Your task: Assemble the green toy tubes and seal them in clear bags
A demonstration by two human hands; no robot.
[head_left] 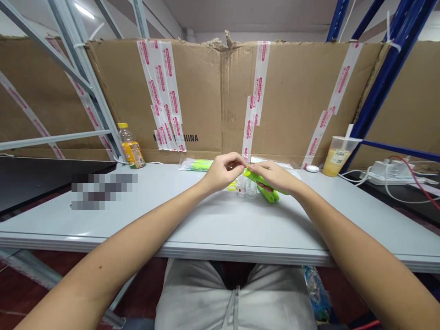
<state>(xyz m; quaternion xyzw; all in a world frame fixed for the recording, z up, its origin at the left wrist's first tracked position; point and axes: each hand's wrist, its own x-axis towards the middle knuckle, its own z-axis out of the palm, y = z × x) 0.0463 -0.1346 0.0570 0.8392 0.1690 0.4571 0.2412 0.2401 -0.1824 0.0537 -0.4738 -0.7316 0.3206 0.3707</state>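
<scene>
In the head view, my right hand (275, 176) is wrapped round a bright green tube-like piece (256, 176) with a yellow rim at its left end. The thumb and fingers of my left hand (222, 172) are pinched together at that yellow end; what they hold, if anything, is too small to make out. A second green piece (270, 195) lies on the table under my right hand. Small clear plastic parts (251, 190) stand just below the held piece. Beside them, partly behind my left hand, are yellow rings (232, 185).
A clear bag with a green item (197, 165) lies behind my left hand. On the white table (206, 224) stand a juice bottle (133, 149) at back left and a drink cup (338, 156) at back right, near a white round object (312, 168). Cardboard (206, 91) walls the back.
</scene>
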